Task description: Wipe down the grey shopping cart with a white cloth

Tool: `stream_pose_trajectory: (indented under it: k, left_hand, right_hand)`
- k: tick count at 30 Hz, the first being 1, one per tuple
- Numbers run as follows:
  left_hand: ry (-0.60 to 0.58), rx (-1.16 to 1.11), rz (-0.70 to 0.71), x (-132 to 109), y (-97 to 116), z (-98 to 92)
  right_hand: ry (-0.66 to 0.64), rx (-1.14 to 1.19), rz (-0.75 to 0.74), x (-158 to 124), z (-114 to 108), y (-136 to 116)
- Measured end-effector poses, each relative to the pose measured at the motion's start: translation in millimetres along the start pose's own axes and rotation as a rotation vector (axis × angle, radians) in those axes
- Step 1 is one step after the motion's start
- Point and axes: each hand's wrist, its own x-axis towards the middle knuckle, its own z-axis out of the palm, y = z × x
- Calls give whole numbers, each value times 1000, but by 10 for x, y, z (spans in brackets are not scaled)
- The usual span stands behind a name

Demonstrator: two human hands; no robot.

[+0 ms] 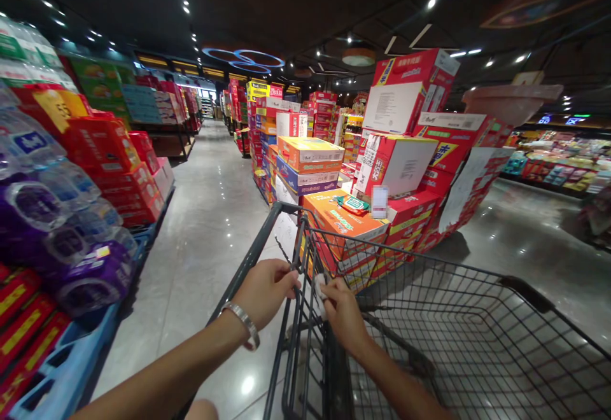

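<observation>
Forearms (167, 369), black wire cart (501, 259), right fingers (338, 287) pinching white wad (319, 288)

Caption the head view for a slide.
Left hand at a black wire shopping cart, right hand pinching something white, stacked cartons beyond.

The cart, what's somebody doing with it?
Someone has both hands at the cart. The right hand pinches something white against its wire side; it could be a wipe, but I can't be sure. The left hand is right beside it, fingers bent. Stacked boxes stand just past the cart.
</observation>
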Motion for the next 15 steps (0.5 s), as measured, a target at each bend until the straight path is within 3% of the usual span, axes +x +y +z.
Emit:
stream_pose_trajectory:
  k: [5, 10, 15]
  left_hand:
    - [24, 120, 7, 4, -33, 40]
    - [51, 559, 24, 127, 88, -69]
    - [24, 595, -63, 439, 247, -90]
  right_hand:
    - [11, -8, 130, -79, -176, 202]
    - [44, -13, 73, 238, -325, 16]
    - [94, -2, 48, 568, -225, -112]
